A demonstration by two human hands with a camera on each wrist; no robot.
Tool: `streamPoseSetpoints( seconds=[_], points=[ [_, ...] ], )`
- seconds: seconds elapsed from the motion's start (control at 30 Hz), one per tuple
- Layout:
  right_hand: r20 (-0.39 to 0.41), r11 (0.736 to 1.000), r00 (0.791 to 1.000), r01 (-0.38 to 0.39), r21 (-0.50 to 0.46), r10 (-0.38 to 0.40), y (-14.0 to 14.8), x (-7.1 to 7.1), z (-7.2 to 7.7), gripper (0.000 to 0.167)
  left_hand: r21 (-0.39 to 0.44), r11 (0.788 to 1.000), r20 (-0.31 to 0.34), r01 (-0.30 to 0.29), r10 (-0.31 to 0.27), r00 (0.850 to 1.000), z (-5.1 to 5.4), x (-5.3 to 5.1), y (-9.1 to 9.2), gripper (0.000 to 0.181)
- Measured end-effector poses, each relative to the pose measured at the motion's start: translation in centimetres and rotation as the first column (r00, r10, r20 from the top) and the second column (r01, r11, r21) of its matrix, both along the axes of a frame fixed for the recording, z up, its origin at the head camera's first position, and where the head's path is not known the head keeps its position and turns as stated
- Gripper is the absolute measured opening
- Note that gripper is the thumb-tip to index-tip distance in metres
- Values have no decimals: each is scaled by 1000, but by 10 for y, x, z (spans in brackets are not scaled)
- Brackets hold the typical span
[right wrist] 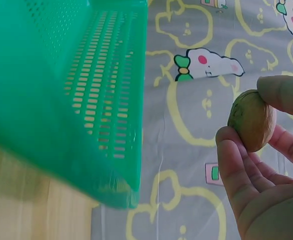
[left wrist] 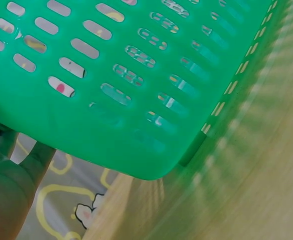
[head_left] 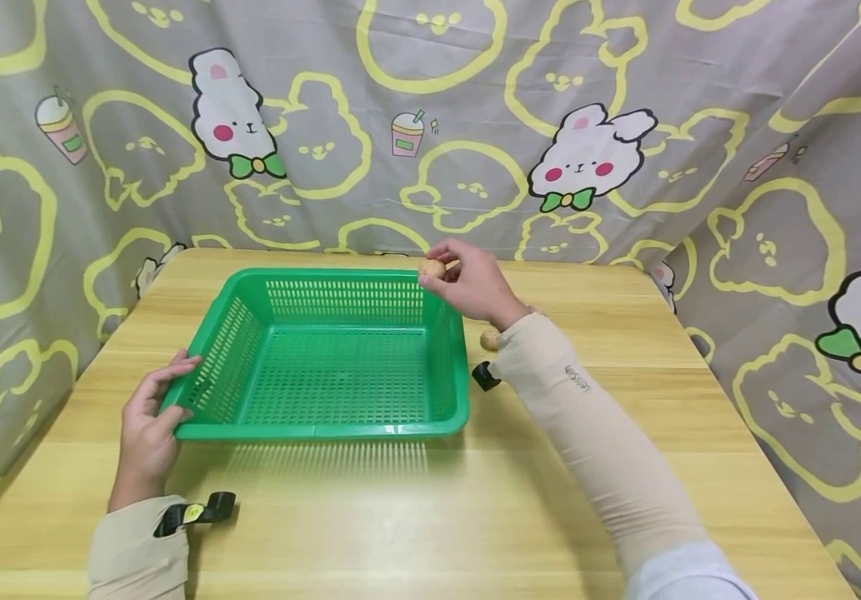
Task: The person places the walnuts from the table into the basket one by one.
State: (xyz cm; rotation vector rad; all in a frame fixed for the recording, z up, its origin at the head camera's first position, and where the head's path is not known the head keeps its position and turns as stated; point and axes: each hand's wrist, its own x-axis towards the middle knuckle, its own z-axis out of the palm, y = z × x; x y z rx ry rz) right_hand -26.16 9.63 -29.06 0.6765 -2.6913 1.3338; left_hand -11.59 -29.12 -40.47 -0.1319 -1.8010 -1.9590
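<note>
Head view, and there's the right hand (head_left: 473,285), just right of centre, pinching a walnut (head_left: 434,268) between thumb and fingers, in line with the back right corner of the green basket (head_left: 325,432)! Over at centre left, the left hand (head_left: 148,425) grips the basket's rim near the front corner. A second brown, round thing (head_left: 489,339) sits on the wooden table (head_left: 370,533), right of centre, beside the sleeve (head_left: 588,425).

To the left wrist: slotted green wall across the upper frame, hand at lower left, fingertips hidden behind the rim.

Right wrist now: walnut at centre right, thumb above, fingers below, apart from the basket at left
</note>
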Motion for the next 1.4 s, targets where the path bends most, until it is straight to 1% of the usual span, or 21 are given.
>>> streamPoseSetpoints(
  seconds=[0.1,0.17,0.3,0.43,0.73,0.87,1.0,1.13,1.2,1.3,1.4],
  points=[
    [-3,1000,1000,-15,-11,15,-7,-1,2,34,6,1000,7,-17,17,1000,1,-2,0,57],
    [12,999,1000,-24,-21,24,-12,-1,2,34,11,1000,6,-21,21,1000,2,-2,1,57],
    [31,998,999,-39,-40,40,-22,-1,-1,33,19,1000,-7,-6,6,1000,2,-2,2,57],
    [38,998,998,-58,-34,59,-32,-2,-5,34,31,999,-25,8,-7,1000,1,-1,3,56],
    [57,997,995,-78,-10,78,-51,-6,-23,31,24,1000,-28,14,-14,1000,2,-1,4,56],
    [97,995,991,-95,16,93,-60,-7,-29,31,21,1000,-28,19,-18,999,2,-1,3,56],
    [141,987,981,-145,64,135,-65,-7,-37,35,8,1000,-27,16,-16,1000,1,0,3,55],
    [190,965,965,-211,155,180,-67,-9,-44,37,0,1000,-21,18,-18,1000,0,0,2,55],
    [215,943,954,-257,213,211,-68,-10,-48,32,-1,1000,-17,12,-12,1000,-1,0,2,55],
    [256,900,932,-326,289,256,-70,-12,-53,29,3,1000,-16,5,-5,1000,-2,-1,1,55],
    [307,841,908,-391,374,286,-73,-11,-54,30,-2,1000,-21,13,-13,1000,-2,-1,-1,55]
  ],
)
